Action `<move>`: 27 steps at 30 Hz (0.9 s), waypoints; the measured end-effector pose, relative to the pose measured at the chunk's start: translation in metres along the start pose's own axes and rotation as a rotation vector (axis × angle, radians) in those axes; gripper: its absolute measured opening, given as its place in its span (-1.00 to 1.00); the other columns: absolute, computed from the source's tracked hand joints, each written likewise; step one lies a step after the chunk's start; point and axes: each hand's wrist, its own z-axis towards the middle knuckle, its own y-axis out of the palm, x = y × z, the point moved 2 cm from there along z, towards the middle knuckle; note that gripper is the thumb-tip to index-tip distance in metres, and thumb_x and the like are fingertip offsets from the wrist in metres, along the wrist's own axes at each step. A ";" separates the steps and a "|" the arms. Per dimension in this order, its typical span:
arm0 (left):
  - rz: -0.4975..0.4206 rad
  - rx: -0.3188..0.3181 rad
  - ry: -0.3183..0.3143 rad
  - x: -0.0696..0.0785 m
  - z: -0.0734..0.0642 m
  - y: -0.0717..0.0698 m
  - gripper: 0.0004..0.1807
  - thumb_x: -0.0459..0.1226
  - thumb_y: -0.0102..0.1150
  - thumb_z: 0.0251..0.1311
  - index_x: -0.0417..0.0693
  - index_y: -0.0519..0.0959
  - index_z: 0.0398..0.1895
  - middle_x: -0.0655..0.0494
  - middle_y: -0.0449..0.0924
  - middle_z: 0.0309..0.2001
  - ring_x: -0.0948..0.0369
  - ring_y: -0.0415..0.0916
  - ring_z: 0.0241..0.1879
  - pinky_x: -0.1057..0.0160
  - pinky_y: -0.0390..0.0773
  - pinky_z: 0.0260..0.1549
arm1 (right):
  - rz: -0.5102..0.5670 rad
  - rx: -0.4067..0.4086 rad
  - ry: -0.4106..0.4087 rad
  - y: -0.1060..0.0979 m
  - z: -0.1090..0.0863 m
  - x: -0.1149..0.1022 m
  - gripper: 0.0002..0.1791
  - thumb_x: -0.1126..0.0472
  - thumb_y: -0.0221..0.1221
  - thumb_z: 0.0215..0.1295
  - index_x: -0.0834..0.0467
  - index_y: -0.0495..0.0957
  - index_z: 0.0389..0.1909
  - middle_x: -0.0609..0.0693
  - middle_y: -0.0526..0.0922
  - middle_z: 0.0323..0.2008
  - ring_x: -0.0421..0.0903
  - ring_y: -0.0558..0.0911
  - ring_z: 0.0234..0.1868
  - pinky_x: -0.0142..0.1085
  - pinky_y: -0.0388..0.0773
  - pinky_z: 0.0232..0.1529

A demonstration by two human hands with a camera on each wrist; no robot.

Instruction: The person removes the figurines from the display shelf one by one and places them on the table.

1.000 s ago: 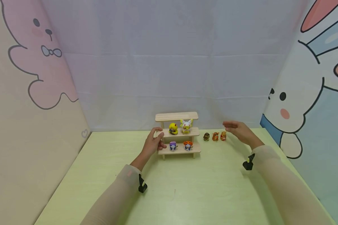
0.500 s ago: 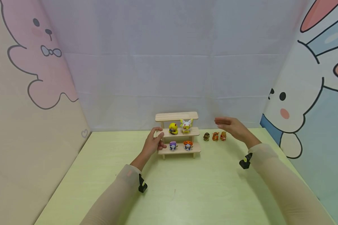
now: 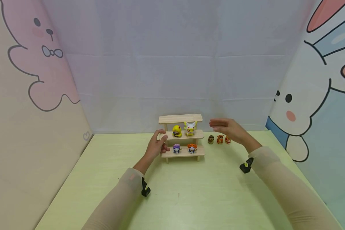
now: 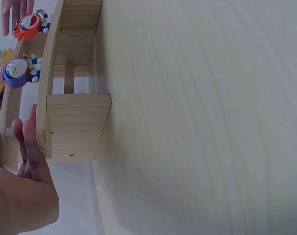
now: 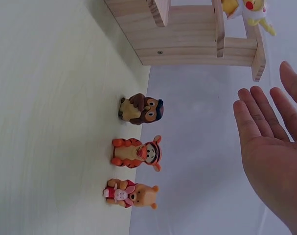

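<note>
A three-tier wooden display shelf (image 3: 180,119) stands against the back wall. My left hand (image 3: 156,145) grips its left end, with finger and thumb about the middle board; in the left wrist view, other fingers (image 4: 34,154) lie by the lower board. On the middle tier are a yellow figurine (image 3: 176,131) and a white-and-yellow eared figurine (image 3: 190,128). The lower tier bears a purple-hatted figurine (image 3: 176,149) and an orange-hatted figurine (image 3: 192,148). My right hand (image 3: 228,127) is raised right of the shelf, fingers straight, touching nothing.
Right of the shelf, an owl figurine (image 5: 141,108), a tiger figurine (image 5: 137,152) and a bear figurine (image 5: 130,193) stand in a row on the pale table (image 3: 178,195). A white cloth wall (image 3: 172,76) closes the back; printed side walls flank the table.
My right hand has moved left and slightly up toward the shelf, now partly covering the bear figurine in the head view. The left hand, shelf and figurines have stayed in place.
</note>
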 end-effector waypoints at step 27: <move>-0.006 -0.002 -0.004 0.001 0.000 -0.002 -0.62 -0.05 0.08 0.56 0.15 0.41 0.34 0.03 0.56 -0.64 0.17 0.70 -0.58 0.36 0.61 -0.61 | 0.060 -0.059 -0.036 0.054 0.024 -0.025 -0.26 0.15 0.24 0.51 0.11 0.17 0.60 0.23 0.39 0.45 0.20 0.37 0.48 0.19 0.32 0.42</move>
